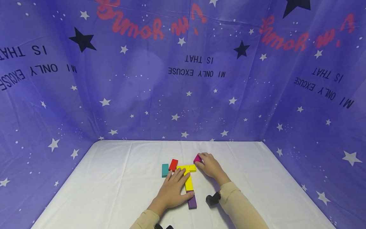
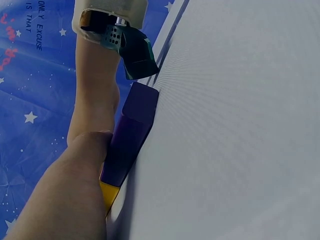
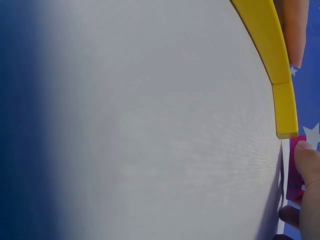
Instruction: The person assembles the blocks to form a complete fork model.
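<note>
My right hand (image 1: 211, 166) pinches a magenta block (image 1: 197, 158) just off the right end of a yellow crosswise block (image 1: 188, 168). The thumb lies against that magenta block (image 3: 296, 172) in the right wrist view. My left hand (image 1: 172, 187) lies with spread fingers over the yellow blocks, its thumb touching the purple block (image 1: 192, 202). A second yellow block (image 1: 188, 183) runs between the crosswise one and the purple one, in a T shape. In the left wrist view the purple block (image 2: 131, 135) is end to end with yellow.
A red block (image 1: 173, 165) and a teal block (image 1: 165, 170) lie left of the yellow ones, near the left fingertips. White cloth (image 1: 120, 190) covers the table. Purple star-printed fabric (image 1: 183, 105) stands at the back and sides. A black wrist device (image 1: 213, 199) hangs by the right sleeve.
</note>
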Demonstrator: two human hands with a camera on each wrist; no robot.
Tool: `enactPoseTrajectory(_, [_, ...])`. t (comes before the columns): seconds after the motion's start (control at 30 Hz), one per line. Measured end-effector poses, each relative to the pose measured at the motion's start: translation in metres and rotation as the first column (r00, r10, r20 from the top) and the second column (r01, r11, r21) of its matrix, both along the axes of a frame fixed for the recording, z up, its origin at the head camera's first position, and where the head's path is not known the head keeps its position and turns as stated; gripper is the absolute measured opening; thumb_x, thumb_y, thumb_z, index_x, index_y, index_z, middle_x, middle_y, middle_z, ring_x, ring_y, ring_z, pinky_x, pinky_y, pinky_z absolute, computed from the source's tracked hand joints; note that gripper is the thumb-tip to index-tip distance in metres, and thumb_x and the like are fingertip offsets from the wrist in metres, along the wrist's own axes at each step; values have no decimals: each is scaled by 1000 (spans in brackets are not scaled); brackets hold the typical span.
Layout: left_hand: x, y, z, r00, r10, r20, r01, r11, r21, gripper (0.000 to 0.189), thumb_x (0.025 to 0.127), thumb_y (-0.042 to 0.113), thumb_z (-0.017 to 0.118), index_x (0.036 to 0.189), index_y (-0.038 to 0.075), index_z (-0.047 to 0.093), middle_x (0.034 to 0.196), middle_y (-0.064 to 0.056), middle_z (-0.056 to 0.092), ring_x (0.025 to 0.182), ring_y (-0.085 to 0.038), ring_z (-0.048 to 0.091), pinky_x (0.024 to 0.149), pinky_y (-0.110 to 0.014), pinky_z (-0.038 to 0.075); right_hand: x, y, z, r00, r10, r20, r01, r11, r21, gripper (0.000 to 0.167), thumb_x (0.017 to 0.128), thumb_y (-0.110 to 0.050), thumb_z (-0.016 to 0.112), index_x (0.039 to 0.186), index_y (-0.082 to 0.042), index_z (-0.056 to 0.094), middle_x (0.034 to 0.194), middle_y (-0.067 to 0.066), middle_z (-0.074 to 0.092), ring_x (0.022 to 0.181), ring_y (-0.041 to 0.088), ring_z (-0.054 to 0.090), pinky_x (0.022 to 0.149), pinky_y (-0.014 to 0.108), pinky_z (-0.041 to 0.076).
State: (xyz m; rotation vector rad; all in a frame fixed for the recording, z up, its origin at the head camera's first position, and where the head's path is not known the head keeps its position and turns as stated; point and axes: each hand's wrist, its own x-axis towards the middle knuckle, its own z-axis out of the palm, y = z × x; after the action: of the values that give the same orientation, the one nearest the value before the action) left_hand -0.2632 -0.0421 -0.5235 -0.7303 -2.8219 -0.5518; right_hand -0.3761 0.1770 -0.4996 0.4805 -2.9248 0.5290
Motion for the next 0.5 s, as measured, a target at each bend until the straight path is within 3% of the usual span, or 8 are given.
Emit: enactPoseTrajectory(0.5, [0,-1,-1,1000,1,0,-1,1000,-2,80,89,74,42,152,24,41,160,-2,37,151,-26,28,124,-57,14,1,-2,-3,999,32,-35,-31,999,18,58,96,-40,63,143,-8,53,142,15,56,130,35,53,111,51,44])
